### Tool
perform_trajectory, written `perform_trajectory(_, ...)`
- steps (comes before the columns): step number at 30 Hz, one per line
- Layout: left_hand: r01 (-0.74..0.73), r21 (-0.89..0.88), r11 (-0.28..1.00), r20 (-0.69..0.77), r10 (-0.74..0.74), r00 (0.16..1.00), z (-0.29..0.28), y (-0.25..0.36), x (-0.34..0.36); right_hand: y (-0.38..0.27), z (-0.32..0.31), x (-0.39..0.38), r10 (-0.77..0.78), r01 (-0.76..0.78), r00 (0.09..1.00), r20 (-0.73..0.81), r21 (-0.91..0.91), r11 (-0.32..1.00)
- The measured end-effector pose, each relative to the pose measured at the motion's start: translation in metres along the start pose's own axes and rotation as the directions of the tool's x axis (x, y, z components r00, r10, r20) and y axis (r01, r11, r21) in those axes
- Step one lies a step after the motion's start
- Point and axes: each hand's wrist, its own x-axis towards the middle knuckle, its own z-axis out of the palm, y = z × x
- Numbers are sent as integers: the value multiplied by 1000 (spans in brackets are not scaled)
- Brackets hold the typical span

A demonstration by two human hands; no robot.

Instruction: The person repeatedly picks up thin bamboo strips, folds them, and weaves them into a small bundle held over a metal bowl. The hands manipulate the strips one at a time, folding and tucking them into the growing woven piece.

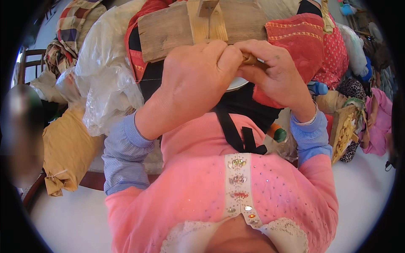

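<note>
My left hand (194,78) is closed in a fist, its knuckles upward, and presses against the fingers of my right hand. Whatever it grips is hidden under the fingers. My right hand (280,74) pinches a small brownish piece (249,60) between thumb and fingers; its kind cannot be made out. Just under the hands, the rim of a white or silvery dish (237,84) shows above my black-clothed lap. Right beyond my hands lies a worn wooden board (166,31) with a paler plank (203,30) fixed across it and an upright wooden block (208,6).
Red cloths (293,42) flank the board. Clear plastic bags (107,59) and a tied tan sack (69,147) stand on the left. To the right are a blue bottle cap (319,88), a wooden tray of yellowish pieces (344,133) and a person in pink (377,122).
</note>
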Motion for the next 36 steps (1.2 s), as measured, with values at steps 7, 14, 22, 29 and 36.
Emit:
perform_trajectory(7,407,-390,826,344,-280,896,30,-18,-37,40,10,-13,-84,107,990,117,-205,973)
perform_trajectory(14,686,-638,350,591,-348,728,44,-34,-41,70,18,-17,328,-400,917,229,528,749)
perform_trajectory(22,729,-632,263,603,-425,675,61,-69,-40,83,36,3,380,-287,925,1,658,696)
perform_trajectory(29,706,-581,404,482,-529,699,67,-113,-16,114,50,42,334,-232,917,-216,392,890)
perform_trajectory(36,655,-576,489,381,-548,744,93,-135,-21,129,57,56,276,-214,899,-341,208,954)
